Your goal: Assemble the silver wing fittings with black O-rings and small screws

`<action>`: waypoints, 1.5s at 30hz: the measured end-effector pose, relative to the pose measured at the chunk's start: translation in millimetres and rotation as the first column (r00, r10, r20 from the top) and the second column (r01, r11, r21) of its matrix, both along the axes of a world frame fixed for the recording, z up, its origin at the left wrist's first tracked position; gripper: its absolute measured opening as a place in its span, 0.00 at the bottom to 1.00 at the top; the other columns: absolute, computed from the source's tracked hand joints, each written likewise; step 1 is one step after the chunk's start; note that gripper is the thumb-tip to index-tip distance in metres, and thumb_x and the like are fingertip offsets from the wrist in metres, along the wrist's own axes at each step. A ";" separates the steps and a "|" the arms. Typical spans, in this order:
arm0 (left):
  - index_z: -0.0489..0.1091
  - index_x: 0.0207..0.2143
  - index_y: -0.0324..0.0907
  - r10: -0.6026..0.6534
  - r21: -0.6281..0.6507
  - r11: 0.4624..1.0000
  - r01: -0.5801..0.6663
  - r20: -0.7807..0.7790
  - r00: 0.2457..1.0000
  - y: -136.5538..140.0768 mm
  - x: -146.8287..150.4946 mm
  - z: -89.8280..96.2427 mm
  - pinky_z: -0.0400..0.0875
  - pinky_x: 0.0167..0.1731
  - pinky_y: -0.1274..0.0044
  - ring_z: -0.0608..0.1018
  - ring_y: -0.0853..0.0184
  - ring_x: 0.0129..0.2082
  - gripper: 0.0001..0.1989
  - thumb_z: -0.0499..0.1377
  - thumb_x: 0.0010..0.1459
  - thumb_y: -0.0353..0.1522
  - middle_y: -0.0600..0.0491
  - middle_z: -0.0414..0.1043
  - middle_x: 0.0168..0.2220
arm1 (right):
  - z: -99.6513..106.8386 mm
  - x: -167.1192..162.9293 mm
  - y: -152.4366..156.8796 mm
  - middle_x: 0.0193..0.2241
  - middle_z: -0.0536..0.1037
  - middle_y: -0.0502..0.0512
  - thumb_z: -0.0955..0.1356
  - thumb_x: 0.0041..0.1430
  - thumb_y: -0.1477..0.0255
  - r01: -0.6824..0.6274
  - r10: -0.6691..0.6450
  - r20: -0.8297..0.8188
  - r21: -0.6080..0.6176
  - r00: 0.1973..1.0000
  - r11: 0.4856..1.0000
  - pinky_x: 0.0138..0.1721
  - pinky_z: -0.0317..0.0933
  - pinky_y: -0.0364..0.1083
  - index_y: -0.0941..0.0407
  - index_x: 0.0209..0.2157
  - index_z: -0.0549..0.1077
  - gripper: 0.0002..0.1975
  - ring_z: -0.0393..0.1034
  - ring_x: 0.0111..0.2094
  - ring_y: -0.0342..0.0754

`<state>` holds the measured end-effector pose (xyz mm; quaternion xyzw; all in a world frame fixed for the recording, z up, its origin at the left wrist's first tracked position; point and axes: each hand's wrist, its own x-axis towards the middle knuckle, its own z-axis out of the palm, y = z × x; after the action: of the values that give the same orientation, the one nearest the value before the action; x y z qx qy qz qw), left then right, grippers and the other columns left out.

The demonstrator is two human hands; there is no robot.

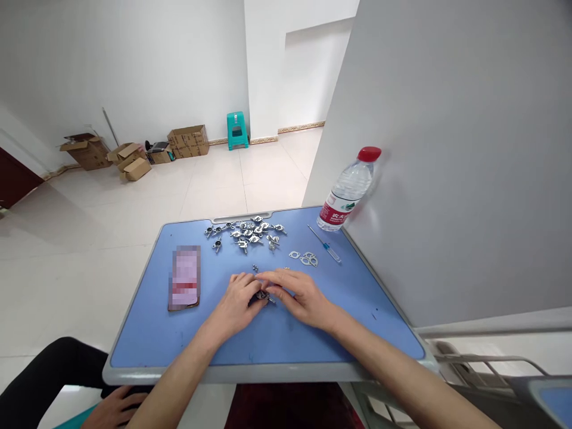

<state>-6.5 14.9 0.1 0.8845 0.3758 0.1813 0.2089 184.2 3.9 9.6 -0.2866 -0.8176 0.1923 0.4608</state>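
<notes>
Near the front middle of the blue table [250,351], my left hand [235,304] is closed around a small metal fitting [263,295] with a short stem sticking out to the right. My right hand [300,295] reaches in from the other side, thumb and fingers drawn together at the fitting; whatever lies between its fingertips is hidden. Just beyond my fingers are a few tiny metal pieces [255,268], perhaps screws. Flat oval metal plates with holes [308,258] lie past my right hand. Farther back spreads a pile of several similar metal fittings [254,232].
A phone [185,277] lies at left, a screwdriver [326,245] with a clear handle at right. A red-capped water bottle [346,193] stands by the grey partition [447,179]. Another person's hand [116,410] and dark-clothed leg are at lower left. Cardboard boxes [188,142] and a teal stool [237,130] stand behind.
</notes>
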 end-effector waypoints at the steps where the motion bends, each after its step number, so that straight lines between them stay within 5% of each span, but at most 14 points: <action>1: 0.68 0.40 0.44 0.001 0.002 1.000 -0.001 -0.004 1.000 0.0 0.0 0.3 0.63 0.42 0.70 0.71 0.63 0.40 0.03 0.55 0.64 0.29 0.53 0.71 0.40 | 0.4 -0.9 0.4 0.32 0.78 0.52 0.60 0.68 0.74 0.020 -0.020 -0.025 -0.013 0.999 1.000 0.33 0.65 0.43 0.53 0.49 0.69 0.12 0.70 0.31 0.44; 6: 0.68 0.39 0.43 0.008 0.001 1.000 -0.008 -0.019 1.000 -0.2 0.8 3.4 0.63 0.41 0.70 0.70 0.63 0.39 0.03 0.56 0.63 0.28 0.53 0.70 0.38 | -1.8 -6.1 2.1 0.28 0.75 0.50 0.63 0.67 0.71 0.110 -0.112 -0.075 -0.033 0.991 0.993 0.27 0.62 0.42 0.54 0.40 0.71 0.05 0.66 0.26 0.43; 20: 0.68 0.40 0.44 0.033 -0.168 0.986 -0.024 0.053 0.998 -0.5 -6.3 7.1 0.64 0.44 0.70 0.70 0.63 0.40 0.06 0.59 0.60 0.27 0.55 0.70 0.38 | -3.4 -0.5 1.6 0.32 0.79 0.52 0.63 0.66 0.76 0.107 -0.103 -0.046 0.085 0.994 0.991 0.32 0.66 0.44 0.53 0.46 0.69 0.09 0.71 0.30 0.44; 27: 0.70 0.39 0.43 0.008 -0.147 0.989 -0.002 0.038 0.999 2.8 -5.7 5.1 0.64 0.43 0.70 0.71 0.63 0.40 0.04 0.60 0.61 0.28 0.54 0.72 0.39 | 9.9 4.0 -2.1 0.37 0.79 0.55 0.59 0.68 0.76 0.015 -0.015 0.011 0.006 1.000 1.000 0.36 0.67 0.45 0.53 0.50 0.69 0.13 0.72 0.36 0.46; 36: 0.73 0.39 0.44 -0.006 -0.132 0.991 0.010 0.037 0.999 4.7 -6.0 -0.6 0.64 0.43 0.70 0.71 0.63 0.39 0.04 0.59 0.63 0.30 0.54 0.73 0.37 | -0.8 0.0 -0.9 0.28 0.74 0.51 0.62 0.66 0.75 0.153 -0.156 -0.046 -0.062 0.987 0.986 0.28 0.63 0.42 0.54 0.40 0.71 0.06 0.67 0.27 0.43; 45: 0.72 0.41 0.46 -0.041 -0.153 0.987 0.046 0.035 0.999 5.4 -9.7 4.1 0.64 0.47 0.69 0.72 0.63 0.41 0.06 0.56 0.64 0.32 0.54 0.73 0.41 | -3.9 1.8 0.9 0.30 0.74 0.51 0.62 0.66 0.75 0.187 -0.189 -0.038 -0.053 0.981 0.981 0.31 0.65 0.43 0.53 0.44 0.69 0.08 0.68 0.29 0.44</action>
<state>-16.1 20.3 4.2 0.8707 0.3659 0.1613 0.2863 186.1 4.8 5.8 -0.3695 -0.7720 0.1742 0.4870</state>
